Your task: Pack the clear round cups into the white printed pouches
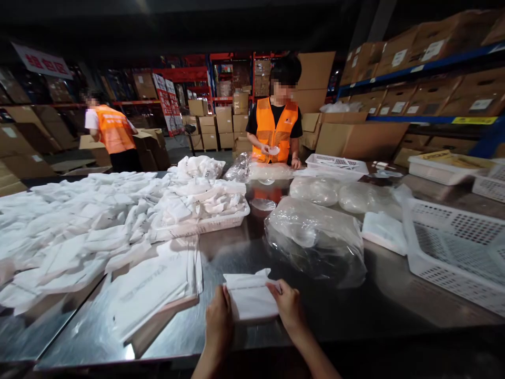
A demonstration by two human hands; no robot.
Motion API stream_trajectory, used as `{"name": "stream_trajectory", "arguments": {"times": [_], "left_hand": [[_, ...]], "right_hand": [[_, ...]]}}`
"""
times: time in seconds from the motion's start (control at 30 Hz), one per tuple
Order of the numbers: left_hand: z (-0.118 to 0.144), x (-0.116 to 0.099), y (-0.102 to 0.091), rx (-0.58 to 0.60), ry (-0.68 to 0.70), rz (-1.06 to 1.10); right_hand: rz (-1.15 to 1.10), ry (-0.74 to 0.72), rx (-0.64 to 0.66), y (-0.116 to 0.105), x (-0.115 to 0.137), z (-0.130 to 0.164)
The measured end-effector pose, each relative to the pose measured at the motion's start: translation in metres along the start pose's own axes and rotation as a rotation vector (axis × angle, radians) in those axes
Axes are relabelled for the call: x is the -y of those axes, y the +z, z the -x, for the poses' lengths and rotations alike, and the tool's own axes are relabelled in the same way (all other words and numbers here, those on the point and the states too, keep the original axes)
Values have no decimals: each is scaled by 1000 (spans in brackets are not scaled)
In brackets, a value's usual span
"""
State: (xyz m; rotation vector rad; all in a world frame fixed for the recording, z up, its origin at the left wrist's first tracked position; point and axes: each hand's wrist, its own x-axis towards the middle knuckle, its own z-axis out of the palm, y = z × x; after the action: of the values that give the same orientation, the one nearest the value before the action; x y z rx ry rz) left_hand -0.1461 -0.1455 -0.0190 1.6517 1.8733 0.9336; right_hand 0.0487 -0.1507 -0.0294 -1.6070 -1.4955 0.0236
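White pouch, just one, pinched between left hand and right hand.

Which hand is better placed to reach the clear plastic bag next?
Right, probably. The right hand holds the white pouch's right edge, on the side of the clear plastic bag; the left hand is across the pouch, farther away.

Faces: both orange-vested people's are blurred.
Forearms: cut off by the bottom edge.
White basket: cropped at right.
Red sign: lettering unreadable.
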Motion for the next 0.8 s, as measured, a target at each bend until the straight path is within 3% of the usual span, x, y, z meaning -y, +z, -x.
{"name": "stream_trajectory", "arguments": {"times": [0.13, 0.33, 0.5, 0.57, 0.63, 0.67, 0.73, 0.8], "left_hand": [[1, 6, -1, -17, -8, -136], [-5, 3, -3, 2, 22, -96], [-13, -7, -20, 83, -5, -295], [-14, -13, -26, 56, -10, -360], [-13, -19, -27, 0, 124, -415], [-13, -22, -24, -4, 266, -420], [-15, -28, -13, 71, 610, -390], [-19, -30, 2, 212, 833, -331]], "right_hand": [[-7, -47, 26, 0, 0, 0], [69, 77, 113, 5, -2, -1], [114, 123, 142, 13, -11, 0], [165, 118, 162, 14, -17, 0], [230, 123, 187, 14, -18, 0], [271, 126, 184, 13, -16, 1], [359, 81, 120, 12, -6, 3], [378, -116, 63, 15, 7, 6]]}}
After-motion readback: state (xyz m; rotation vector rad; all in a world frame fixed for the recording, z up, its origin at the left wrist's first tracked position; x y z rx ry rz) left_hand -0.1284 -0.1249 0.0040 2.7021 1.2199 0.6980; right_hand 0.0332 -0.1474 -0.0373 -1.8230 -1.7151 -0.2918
